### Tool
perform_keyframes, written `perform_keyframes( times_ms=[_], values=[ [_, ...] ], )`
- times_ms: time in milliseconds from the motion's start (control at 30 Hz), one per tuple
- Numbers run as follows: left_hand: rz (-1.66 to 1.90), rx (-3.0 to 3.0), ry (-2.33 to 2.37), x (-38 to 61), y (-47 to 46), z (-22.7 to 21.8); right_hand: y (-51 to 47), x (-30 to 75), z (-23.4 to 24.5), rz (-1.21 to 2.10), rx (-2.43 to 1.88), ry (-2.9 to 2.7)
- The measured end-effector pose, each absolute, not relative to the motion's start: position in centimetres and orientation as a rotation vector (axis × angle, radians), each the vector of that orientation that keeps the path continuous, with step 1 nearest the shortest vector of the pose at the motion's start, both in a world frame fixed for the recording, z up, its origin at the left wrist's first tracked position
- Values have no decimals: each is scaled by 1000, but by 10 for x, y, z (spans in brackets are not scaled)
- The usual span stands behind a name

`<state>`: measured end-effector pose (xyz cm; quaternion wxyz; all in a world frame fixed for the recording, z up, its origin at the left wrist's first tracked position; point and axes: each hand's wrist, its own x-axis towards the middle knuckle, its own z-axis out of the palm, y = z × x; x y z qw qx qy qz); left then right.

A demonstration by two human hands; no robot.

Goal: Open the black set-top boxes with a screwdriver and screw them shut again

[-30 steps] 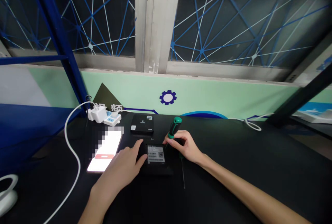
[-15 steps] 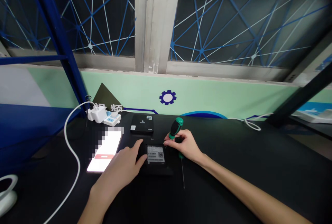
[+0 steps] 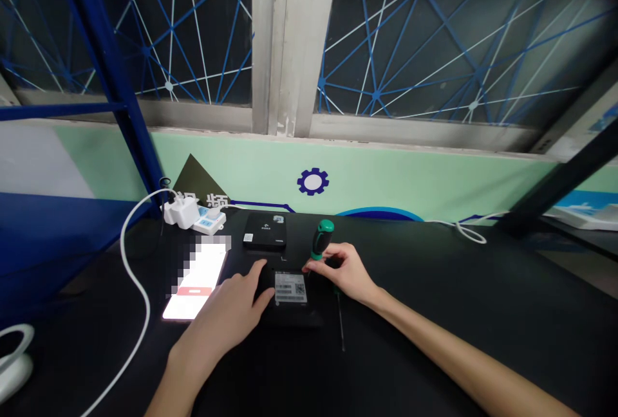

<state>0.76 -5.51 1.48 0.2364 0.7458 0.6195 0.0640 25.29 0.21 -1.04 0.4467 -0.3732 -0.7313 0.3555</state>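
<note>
A small black box with a white label (image 3: 290, 289) lies on the black table (image 3: 434, 314) in front of me. My left hand (image 3: 230, 314) rests on the box's left side, fingers closed against its edge, steadying it. My right hand (image 3: 345, 270) is closed round a green-handled screwdriver (image 3: 320, 238) held nearly upright at the box's far right corner. The screwdriver's tip is hidden behind my fingers.
A second black box (image 3: 264, 232) sits just beyond the first. A lit phone (image 3: 196, 280) lies to the left, with a white charger and power strip (image 3: 193, 216) and a white cable (image 3: 138, 288) behind it. A thin dark rod (image 3: 340, 324) lies right of the box.
The screwdriver's handle has swung from leaning right back to nearly upright, a small turning motion. My left hand and the box have stayed put.
</note>
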Motion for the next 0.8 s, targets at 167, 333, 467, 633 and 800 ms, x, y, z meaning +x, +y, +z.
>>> perform_keyframes(
  times_ms=[167,333,467,633,800],
  values=[
    [189,2050,1706,8,-56,15,3,254,-12,814,-913,-1840],
    [177,2044,1709,9,-56,17,2,255,-7,767,-850,-1887],
    [169,2039,1709,9,-57,19,1,256,-2,761,-813,-1933],
    [173,2028,1707,8,-57,18,-1,255,-1,775,-834,-1959],
    [187,2036,1700,8,-56,17,2,251,-8,804,-947,-1847]
  ],
)
